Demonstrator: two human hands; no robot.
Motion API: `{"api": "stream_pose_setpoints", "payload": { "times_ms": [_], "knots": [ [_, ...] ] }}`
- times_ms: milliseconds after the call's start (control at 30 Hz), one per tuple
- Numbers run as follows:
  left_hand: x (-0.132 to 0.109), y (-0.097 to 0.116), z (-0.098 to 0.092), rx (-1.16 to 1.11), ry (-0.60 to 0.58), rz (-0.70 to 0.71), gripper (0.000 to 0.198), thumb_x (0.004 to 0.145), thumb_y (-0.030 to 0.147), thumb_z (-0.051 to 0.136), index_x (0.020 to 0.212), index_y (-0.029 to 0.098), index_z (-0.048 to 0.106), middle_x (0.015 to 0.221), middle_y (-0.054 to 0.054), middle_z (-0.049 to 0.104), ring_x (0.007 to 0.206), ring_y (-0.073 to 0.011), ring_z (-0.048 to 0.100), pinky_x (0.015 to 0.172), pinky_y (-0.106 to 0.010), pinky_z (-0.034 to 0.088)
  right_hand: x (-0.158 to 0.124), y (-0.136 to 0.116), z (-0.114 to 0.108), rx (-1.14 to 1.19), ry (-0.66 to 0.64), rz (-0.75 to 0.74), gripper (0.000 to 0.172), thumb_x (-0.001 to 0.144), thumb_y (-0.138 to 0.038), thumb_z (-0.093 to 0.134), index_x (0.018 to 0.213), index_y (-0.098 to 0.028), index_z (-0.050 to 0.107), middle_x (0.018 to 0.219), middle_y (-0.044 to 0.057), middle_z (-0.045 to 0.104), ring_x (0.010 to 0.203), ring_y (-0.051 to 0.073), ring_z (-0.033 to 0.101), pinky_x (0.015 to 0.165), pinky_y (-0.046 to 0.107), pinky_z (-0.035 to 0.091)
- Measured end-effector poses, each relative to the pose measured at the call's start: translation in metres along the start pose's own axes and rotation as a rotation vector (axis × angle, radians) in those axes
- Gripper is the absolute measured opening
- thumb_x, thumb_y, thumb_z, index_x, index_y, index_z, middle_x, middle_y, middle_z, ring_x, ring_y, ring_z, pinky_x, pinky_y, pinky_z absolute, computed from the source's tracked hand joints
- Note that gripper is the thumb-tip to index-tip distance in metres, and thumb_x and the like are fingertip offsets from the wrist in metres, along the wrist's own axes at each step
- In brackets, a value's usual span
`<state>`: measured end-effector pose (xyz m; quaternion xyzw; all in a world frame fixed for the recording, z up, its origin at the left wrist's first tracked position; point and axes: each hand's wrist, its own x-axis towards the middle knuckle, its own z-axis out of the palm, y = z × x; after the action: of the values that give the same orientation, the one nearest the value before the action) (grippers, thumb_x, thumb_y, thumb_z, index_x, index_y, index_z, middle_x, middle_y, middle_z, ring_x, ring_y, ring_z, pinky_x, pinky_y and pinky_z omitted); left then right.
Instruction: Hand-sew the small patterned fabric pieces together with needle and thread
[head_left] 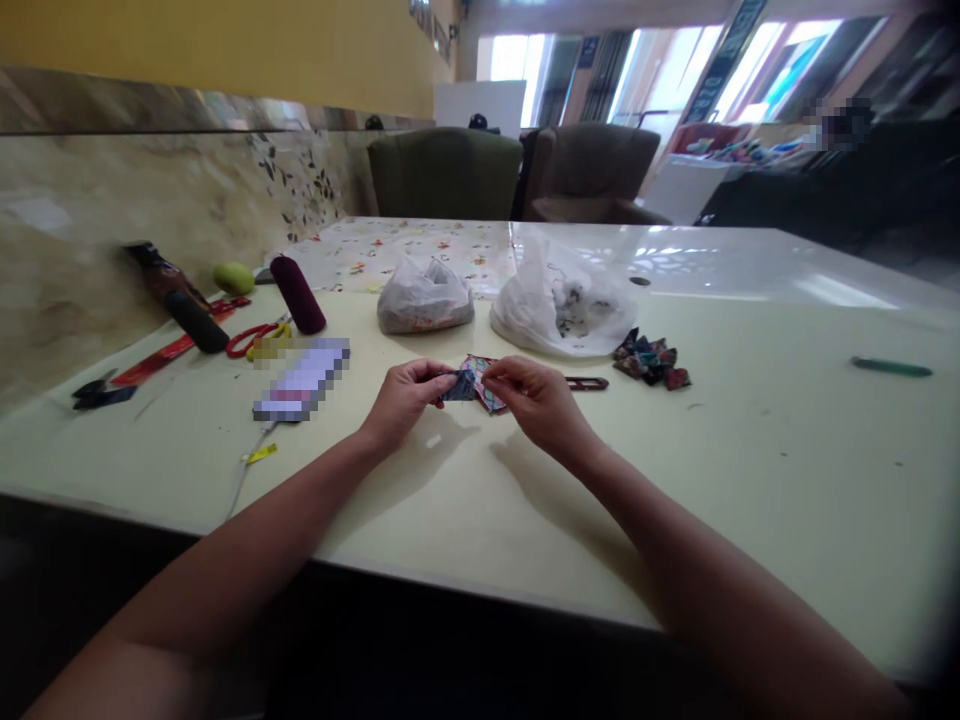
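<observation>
My left hand [409, 395] pinches a small dark blue patterned piece of cloth [460, 386] between thumb and fingers, just above the table. Close on its right, my right hand [534, 392] has thumb and fingertips pressed together; whatever is between them is too small to make out. A pink and multicoloured patterned cloth [491, 405] shows behind and between the two hands, partly hidden by the right fingers. Beyond the right hand lies a dark reddish-brown flat tool [589, 384] with a slot, partly covered. A heap of small folded dark fabric pieces [651, 360] sits farther right.
Two white plastic bags [426, 300] stand past my hands. On the left are a maroon thread spool [298, 295], scissors [259, 338], a blurred-out phone [301, 380] on a cable, a bottle [165, 275] and a green fruit [234, 278]. A green pen-like stick [891, 368] lies far right.
</observation>
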<state>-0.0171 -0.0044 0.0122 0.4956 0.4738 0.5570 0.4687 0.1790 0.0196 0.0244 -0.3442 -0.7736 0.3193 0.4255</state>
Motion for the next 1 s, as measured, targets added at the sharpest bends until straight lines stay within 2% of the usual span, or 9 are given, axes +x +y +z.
{"api": "stream_pose_setpoints", "payload": {
  "times_ms": [200,667,767,867,933,1000],
  "knots": [
    [-0.0041,0.0035,0.0043,0.051,-0.019,0.038,0.017,0.07,0.029,0.077,0.08,0.015,0.075,0.072,-0.002,0.068,0.059,-0.0097,0.053,0.059,-0.024,0.044,-0.002,-0.0054,0.0032,-0.156,-0.001,-0.072,0.012,0.086,-0.014,0.057,0.083,-0.018,0.069,0.082,0.004,0.061,0.073,0.015,0.055,0.068,0.026,0.041],
    [-0.0046,0.0025,0.0037,0.083,-0.027,0.07,0.018,0.071,0.03,0.077,0.081,0.015,0.075,0.075,-0.003,0.069,0.061,-0.011,0.055,0.058,-0.025,0.044,-0.0024,-0.0044,0.0028,-0.206,-0.008,-0.06,0.013,0.086,-0.011,0.057,0.083,-0.016,0.069,0.083,0.005,0.063,0.074,0.015,0.057,0.07,0.027,0.042],
    [-0.0049,0.0041,0.0038,0.103,-0.038,0.083,0.018,0.071,0.03,0.077,0.081,0.015,0.075,0.074,-0.003,0.069,0.061,-0.011,0.055,0.058,-0.025,0.044,-0.0027,-0.0039,0.0027,-0.207,0.003,-0.076,0.017,0.085,-0.01,0.056,0.094,-0.017,0.069,0.091,0.006,0.069,0.078,0.016,0.06,0.074,0.028,0.044],
    [-0.0056,0.0064,0.0043,0.14,-0.048,0.099,0.016,0.072,0.029,0.076,0.081,0.015,0.075,0.073,-0.002,0.069,0.061,-0.0109,0.055,0.058,-0.024,0.044,-0.0023,-0.003,0.0014,-0.207,-0.033,-0.114,0.028,0.086,-0.008,0.055,0.109,-0.017,0.068,0.106,0.009,0.071,0.092,0.019,0.063,0.082,0.03,0.046],
    [-0.0058,0.0074,0.0046,0.164,-0.053,0.103,0.016,0.072,0.029,0.076,0.08,0.015,0.074,0.072,-0.002,0.068,0.061,-0.0108,0.055,0.058,-0.024,0.044,-0.0016,-0.0025,0.0002,-0.229,-0.083,-0.136,0.026,0.087,-0.008,0.053,0.106,-0.017,0.069,0.104,0.009,0.071,0.094,0.019,0.063,0.083,0.03,0.045],
    [-0.0058,0.0076,0.0047,0.176,-0.059,0.102,0.016,0.073,0.029,0.075,0.079,0.015,0.074,0.072,-0.002,0.068,0.061,-0.0107,0.055,0.058,-0.024,0.045,-0.001,-0.0023,-0.0007,-0.255,-0.118,-0.143,0.022,0.088,-0.008,0.053,0.098,-0.016,0.07,0.095,0.008,0.07,0.088,0.019,0.062,0.079,0.029,0.045]
  ]
}}
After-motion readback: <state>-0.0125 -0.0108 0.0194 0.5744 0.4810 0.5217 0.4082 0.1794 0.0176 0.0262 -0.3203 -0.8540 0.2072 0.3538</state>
